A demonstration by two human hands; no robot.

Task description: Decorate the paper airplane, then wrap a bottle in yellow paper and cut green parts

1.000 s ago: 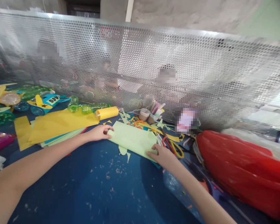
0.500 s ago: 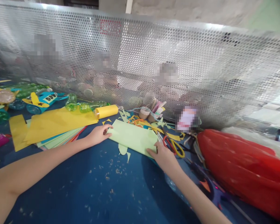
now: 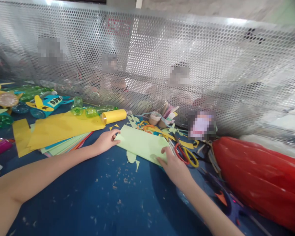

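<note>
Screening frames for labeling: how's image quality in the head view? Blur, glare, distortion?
Head view: soft all over, with motion smear worst at the right edge past the red plastic bag. Bright glare runs along the top of the perforated metal screen, which bows from wide-angle distortion. The left hand, right hand and green paper stay legible. Faces behind the screen are pixelated.

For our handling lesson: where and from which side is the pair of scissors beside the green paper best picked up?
Probably by the loop handles of the scissors, coming from above. They lie flat on the blue table beside the right hand, their red and yellow loops uncovered on top, while the blade end is tucked under paper scraps.
</note>
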